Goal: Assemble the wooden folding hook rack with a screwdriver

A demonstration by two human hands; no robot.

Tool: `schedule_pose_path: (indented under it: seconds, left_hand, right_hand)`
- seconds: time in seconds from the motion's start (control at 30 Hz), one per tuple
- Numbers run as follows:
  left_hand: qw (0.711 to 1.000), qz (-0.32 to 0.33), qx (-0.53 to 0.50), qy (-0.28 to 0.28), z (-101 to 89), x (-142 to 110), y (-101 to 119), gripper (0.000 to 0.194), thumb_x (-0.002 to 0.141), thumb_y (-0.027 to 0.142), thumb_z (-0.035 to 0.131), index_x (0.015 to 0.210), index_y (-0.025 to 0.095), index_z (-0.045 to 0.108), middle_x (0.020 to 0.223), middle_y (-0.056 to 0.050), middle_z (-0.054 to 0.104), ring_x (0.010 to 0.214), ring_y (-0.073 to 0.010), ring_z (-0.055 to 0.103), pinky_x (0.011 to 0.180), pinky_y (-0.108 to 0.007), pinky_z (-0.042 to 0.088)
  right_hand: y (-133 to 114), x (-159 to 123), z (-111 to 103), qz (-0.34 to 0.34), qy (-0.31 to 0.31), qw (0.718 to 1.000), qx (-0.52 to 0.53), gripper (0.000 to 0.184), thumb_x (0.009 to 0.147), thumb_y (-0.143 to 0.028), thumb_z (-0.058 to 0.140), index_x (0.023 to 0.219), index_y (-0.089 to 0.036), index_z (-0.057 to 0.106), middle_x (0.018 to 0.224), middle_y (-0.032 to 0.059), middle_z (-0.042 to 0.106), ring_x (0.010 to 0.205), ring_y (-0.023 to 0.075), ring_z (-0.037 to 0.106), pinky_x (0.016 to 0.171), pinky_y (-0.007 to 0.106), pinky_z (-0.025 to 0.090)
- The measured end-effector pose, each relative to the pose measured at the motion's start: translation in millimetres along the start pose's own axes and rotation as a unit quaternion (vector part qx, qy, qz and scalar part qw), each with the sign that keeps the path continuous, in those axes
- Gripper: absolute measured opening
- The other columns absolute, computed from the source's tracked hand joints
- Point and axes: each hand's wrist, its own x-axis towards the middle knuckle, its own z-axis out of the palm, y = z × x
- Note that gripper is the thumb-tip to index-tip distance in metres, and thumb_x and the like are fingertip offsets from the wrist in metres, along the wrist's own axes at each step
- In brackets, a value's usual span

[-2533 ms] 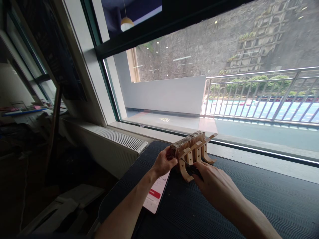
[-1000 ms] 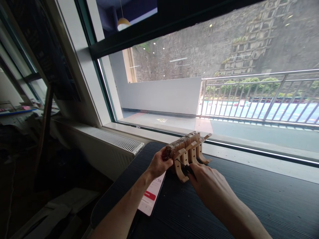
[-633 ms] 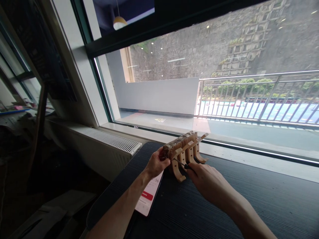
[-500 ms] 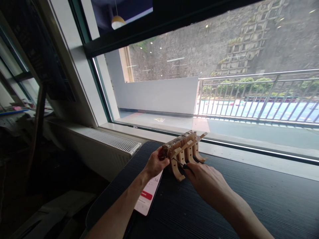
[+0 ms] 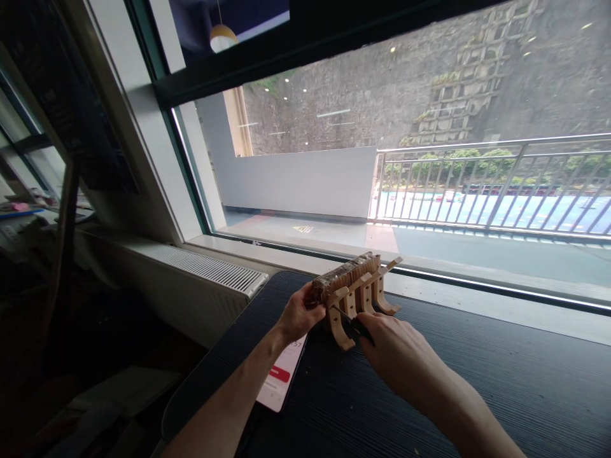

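Observation:
A wooden rack (image 5: 366, 294) with several curved hooks rests on the dark table, backed by a brown, bark-like block (image 5: 346, 275) with a shiny top. My left hand (image 5: 298, 313) is closed around the near left end of the block, thumb toward the hooks. In my right hand (image 5: 389, 334) is a screwdriver (image 5: 359, 327) with a dark handle, mostly covered by my fingers. Its thin shaft points left to the nearest hook, where the tip meets the wood; whether a screw is there is too small to tell.
A phone (image 5: 277, 381) with a lit screen lies on the dark table (image 5: 344, 407), partly under my left forearm. A white radiator (image 5: 210, 267) stands left of the table. Behind is a large window with a white sill (image 5: 281, 257); a metal railing (image 5: 496, 184) shows outside.
The view has shifted slightly. The rack sits a little farther right in the picture, and my right hand has turned slightly on the screwdriver. Both hands keep their holds.

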Motion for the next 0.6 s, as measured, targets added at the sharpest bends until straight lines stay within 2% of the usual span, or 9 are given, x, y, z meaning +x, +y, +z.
schedule_pose_path:
  seconds: [0.23,0.4,0.5,0.6]
  left_hand:
    - [1.000,-0.025,0.004,-0.003,2.0,9,7,0.044,0.065,0.005,0.058,0.108,0.014,0.055,0.098,-0.005,0.067,0.090,-0.0176,0.064,0.082,-0.030,0.051]
    - [0.999,-0.038,0.021,-0.029,17.9,16,15,0.041,0.064,0.005,0.058,0.104,0.014,0.057,0.095,-0.004,0.067,0.085,-0.0169,0.063,0.075,-0.027,0.051]
    - [0.998,-0.037,0.017,-0.057,32.2,18,20,0.043,0.063,0.004,0.058,0.105,0.013,0.057,0.095,-0.004,0.067,0.086,-0.0168,0.063,0.076,-0.026,0.051]
    - [0.996,-0.044,0.003,-0.079,46.0,16,22,0.047,0.062,0.004,0.058,0.108,0.013,0.055,0.095,-0.004,0.066,0.086,-0.0164,0.062,0.076,-0.026,0.050]
  right_hand:
    - [5,-5,0,-0.007,0.024,0.999,0.032,0.017,0.087,-0.022,0.041,0.083,-0.019,0.057,0.081,0.0056,0.066,0.071,0.0178,0.062,0.054,0.026,0.026]
    - [10,-19,1,0.023,0.040,0.996,0.076,0.019,0.089,-0.026,0.039,0.086,-0.019,0.057,0.085,0.0054,0.065,0.073,0.0176,0.062,0.057,0.025,0.031]
    - [14,-33,3,0.046,0.067,0.992,0.097,0.021,0.088,-0.024,0.039,0.097,-0.019,0.058,0.091,0.0065,0.066,0.082,0.0203,0.063,0.062,0.026,0.036]
    - [16,-49,4,0.082,0.100,0.985,0.110,0.032,0.086,-0.021,0.041,0.116,-0.019,0.052,0.104,0.0085,0.065,0.090,0.0225,0.063,0.067,0.028,0.040]
